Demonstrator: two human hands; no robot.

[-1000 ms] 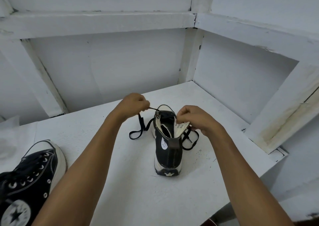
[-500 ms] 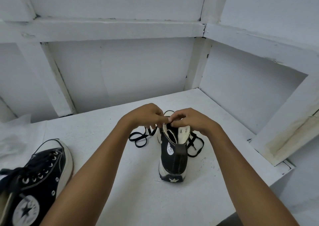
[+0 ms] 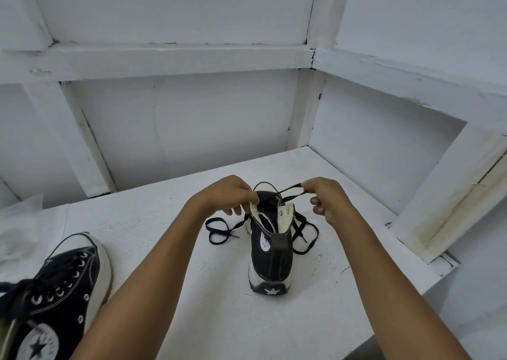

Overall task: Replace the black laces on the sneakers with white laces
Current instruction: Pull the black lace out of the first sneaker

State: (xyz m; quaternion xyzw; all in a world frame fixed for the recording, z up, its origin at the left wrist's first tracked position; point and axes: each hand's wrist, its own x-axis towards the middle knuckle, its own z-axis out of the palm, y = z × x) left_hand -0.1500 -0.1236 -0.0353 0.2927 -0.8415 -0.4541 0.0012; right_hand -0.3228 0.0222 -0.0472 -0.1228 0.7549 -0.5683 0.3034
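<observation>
A black high-top sneaker (image 3: 270, 260) stands heel toward me on the white tabletop (image 3: 219, 318). Its black lace (image 3: 290, 190) runs from the eyelets up to my right hand (image 3: 327, 200), which pinches a loop of it to the right of the shoe. My left hand (image 3: 226, 195) holds the left edge of the shoe's opening with its fingertips. Loose lace ends lie on the table at both sides of the shoe. A second black sneaker (image 3: 55, 285), laced in black, lies at the lower left.
White cloth or paper (image 3: 24, 222) lies at the far left of the table. White walls with framing beams close in the back and right. The table's right edge (image 3: 439, 277) drops off near the shoe.
My right hand has moved away from the shoe's opening to the right, drawing a loop of black lace out. My left hand stays at the shoe's collar.
</observation>
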